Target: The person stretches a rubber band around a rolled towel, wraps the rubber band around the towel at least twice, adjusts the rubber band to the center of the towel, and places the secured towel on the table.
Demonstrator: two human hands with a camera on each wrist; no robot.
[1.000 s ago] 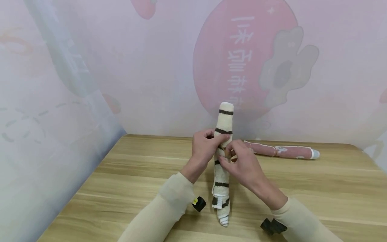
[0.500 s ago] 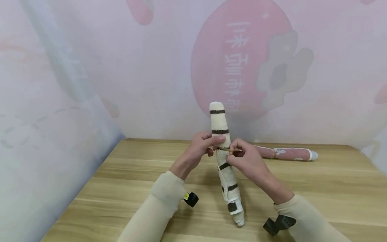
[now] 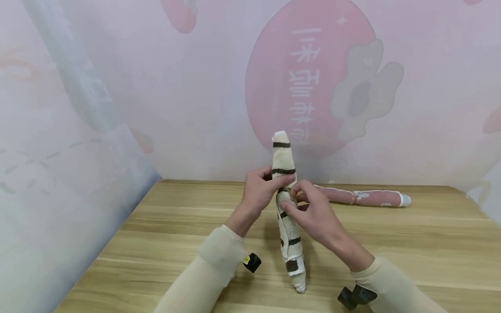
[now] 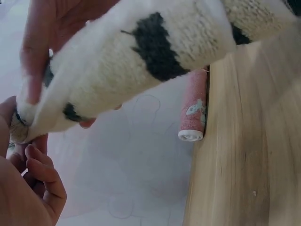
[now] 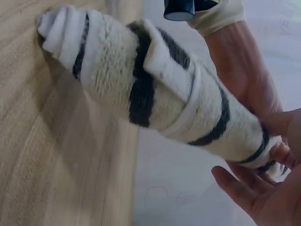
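The left hand point(image 3: 261, 191) grips the middle of a rolled cream towel with dark brown stripes point(image 3: 288, 226), held nearly upright with its lower end on the light wooden table point(image 3: 411, 243). The right hand point(image 3: 313, 213) pinches the roll's middle, apparently at a thin band. A rolled pink towel point(image 3: 362, 197) lies behind.

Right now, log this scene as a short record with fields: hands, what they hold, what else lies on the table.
left hand: grips the middle of the rolled cream towel with dark stripes
right hand: fingers pinch the same roll just below the left hand
towel pose: held up, tilted, lower end near the wooden table
other item: rolled pink towel lying flat near the far edge
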